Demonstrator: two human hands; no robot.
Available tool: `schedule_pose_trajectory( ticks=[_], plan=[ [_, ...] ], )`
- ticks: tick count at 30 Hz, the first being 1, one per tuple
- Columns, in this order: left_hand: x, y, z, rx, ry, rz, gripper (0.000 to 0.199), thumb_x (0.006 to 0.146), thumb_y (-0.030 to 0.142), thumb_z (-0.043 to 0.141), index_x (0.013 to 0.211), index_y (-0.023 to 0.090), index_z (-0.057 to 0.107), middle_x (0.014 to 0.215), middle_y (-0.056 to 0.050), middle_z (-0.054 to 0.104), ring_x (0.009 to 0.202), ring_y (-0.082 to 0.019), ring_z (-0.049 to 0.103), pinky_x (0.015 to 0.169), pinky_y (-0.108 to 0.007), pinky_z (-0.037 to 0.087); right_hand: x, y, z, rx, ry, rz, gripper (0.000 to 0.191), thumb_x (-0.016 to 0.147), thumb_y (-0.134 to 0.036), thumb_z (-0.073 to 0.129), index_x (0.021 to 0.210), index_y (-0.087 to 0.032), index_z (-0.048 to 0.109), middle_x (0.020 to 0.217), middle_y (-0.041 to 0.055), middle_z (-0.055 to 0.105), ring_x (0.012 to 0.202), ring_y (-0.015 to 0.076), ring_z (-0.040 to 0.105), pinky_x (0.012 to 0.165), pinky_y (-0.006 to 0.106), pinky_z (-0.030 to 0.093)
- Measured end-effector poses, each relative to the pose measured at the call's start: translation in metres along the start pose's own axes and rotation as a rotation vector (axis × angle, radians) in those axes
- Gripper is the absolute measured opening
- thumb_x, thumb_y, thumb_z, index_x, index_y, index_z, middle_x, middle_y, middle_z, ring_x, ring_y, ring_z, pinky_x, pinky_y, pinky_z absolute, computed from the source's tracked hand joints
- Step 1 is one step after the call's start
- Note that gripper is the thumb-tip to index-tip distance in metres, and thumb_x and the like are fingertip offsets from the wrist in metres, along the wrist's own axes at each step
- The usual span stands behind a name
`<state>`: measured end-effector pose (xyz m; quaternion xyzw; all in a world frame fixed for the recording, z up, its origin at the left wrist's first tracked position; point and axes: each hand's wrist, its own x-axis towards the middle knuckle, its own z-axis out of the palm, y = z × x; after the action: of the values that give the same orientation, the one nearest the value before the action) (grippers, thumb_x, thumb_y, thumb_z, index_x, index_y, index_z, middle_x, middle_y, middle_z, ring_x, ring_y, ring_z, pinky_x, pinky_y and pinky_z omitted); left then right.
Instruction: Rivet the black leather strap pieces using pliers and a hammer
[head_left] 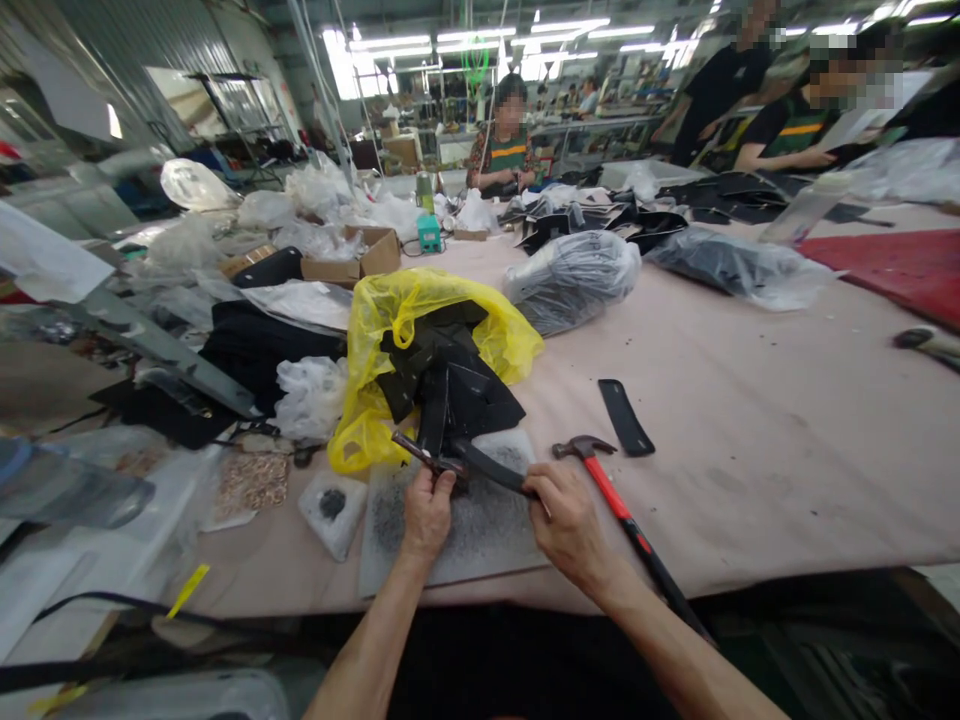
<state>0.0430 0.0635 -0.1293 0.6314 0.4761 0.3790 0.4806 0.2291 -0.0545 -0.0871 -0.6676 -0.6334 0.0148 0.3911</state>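
Observation:
My left hand (429, 515) is closed round a thin dark metal punch-like tool (412, 447), which tilts up to the left. Between finger and thumb, my right hand (561, 520) pinches one end of a curved black strip (491, 467). The strip's other end reaches to the tool by my left fingers; whether they touch I cannot tell. Both hands are over a worn grey-white board (487, 545). Just right of my right hand lies a claw hammer (616, 503) with a red and black handle. A similar black strip (626, 417) lies flat beyond it.
A yellow plastic bag (367, 320) with black pieces stands behind the board. To the left are a small white block (334, 515) and a bag of small coppery parts (249, 483). Clear-wrapped bundles (574, 275) lie farther back. Co-workers sit and stand across the table.

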Motion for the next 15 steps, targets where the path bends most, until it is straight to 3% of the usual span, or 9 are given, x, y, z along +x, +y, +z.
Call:
schedule_pose_trajectory(
  ticks=[6,15],
  plan=[
    [-0.002,0.006,0.002,-0.069,0.01,0.016,0.026,0.089,0.038,0.054,0.09,0.017,0.07,0.09,-0.007,0.075,0.089,-0.023,0.069,0.085,-0.034,0.054,-0.046,-0.016,-0.008,-0.052,-0.094,-0.088,0.025,0.086,-0.003,0.043,0.089,-0.02,0.061,0.097,0.0077,0.062,0.091,0.021,0.054,0.084,0.039,0.041],
    [-0.005,0.0,0.002,-0.107,0.07,0.039,0.025,0.09,0.038,0.056,0.091,0.017,0.07,0.088,-0.007,0.075,0.085,-0.021,0.07,0.081,-0.032,0.054,-0.068,-0.05,0.014,-0.024,-0.246,-0.135,0.021,0.084,-0.009,0.049,0.096,-0.021,0.062,0.105,0.0065,0.062,0.098,0.0224,0.052,0.101,0.047,0.036]
  ],
)
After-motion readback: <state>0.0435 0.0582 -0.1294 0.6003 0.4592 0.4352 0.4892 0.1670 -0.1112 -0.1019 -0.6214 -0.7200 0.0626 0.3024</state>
